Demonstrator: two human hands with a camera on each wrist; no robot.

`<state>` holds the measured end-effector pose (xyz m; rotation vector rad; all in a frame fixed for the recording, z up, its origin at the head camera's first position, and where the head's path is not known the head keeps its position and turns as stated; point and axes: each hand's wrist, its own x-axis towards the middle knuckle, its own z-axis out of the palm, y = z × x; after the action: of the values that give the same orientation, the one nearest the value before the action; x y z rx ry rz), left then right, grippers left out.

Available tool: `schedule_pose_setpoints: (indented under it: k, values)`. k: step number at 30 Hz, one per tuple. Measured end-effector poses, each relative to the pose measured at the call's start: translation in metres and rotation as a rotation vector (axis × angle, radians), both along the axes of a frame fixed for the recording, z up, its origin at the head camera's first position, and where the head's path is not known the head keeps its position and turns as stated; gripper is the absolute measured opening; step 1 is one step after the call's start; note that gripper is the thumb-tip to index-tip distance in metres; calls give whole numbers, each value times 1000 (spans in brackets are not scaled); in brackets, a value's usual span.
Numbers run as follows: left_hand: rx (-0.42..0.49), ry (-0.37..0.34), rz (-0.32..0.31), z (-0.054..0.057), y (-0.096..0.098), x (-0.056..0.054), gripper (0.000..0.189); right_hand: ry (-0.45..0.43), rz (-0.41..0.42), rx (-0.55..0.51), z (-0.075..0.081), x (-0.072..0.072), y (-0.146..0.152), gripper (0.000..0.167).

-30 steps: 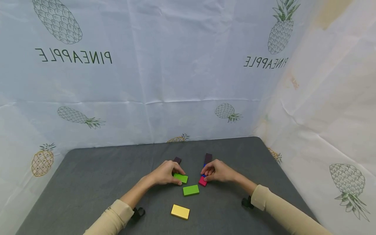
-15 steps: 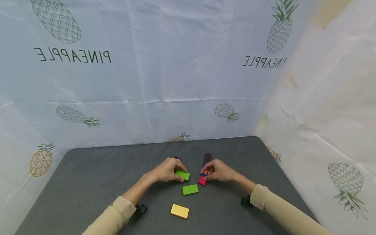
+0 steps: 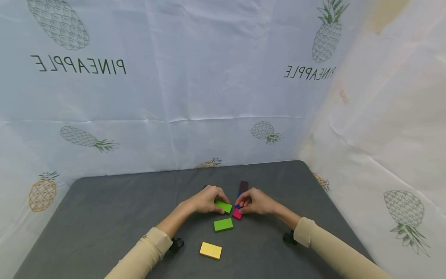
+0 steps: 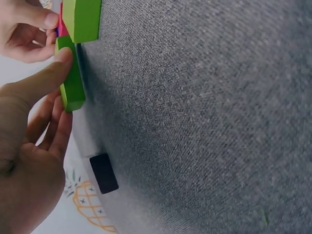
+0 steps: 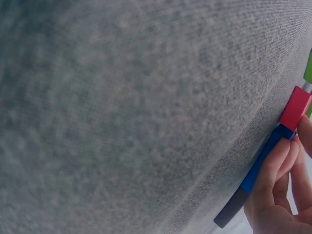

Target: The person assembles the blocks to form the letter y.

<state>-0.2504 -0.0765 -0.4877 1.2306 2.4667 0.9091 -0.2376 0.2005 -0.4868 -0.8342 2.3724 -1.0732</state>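
Observation:
My left hand (image 3: 207, 199) pinches a bright green rectangular block (image 3: 224, 206) between thumb and fingers, low over the grey table. Just right of it, my right hand (image 3: 258, 201) grips where a red block (image 3: 237, 214) meets a blue block (image 5: 261, 161), thumb against the red one and curled fingers along the blue one. A dark block (image 3: 243, 186) continues this row at its far end. Toward the person lies a second green block (image 3: 223, 225), apart from both hands. In the left wrist view, the held green block's end comes close to the red block.
A yellow block (image 3: 210, 250) lies nearest the person on the dark grey table (image 3: 115, 217). Another dark block (image 4: 104, 173) sits beyond the left hand, mostly hidden in the head view. A white cloth (image 3: 209, 85) printed with pineapples hangs behind and to the right.
My left hand has moved right with the green block, closing on the red block. My right hand stays at the red and blue blocks. The head view has shifted slightly.

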Motion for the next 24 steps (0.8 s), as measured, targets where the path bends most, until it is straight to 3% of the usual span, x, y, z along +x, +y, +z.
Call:
schedule_pose_setpoints:
  k: [24]
  values:
    - [-18,64,-30,-4,10,0,28,2,-6,-1,0,0,-1,20]
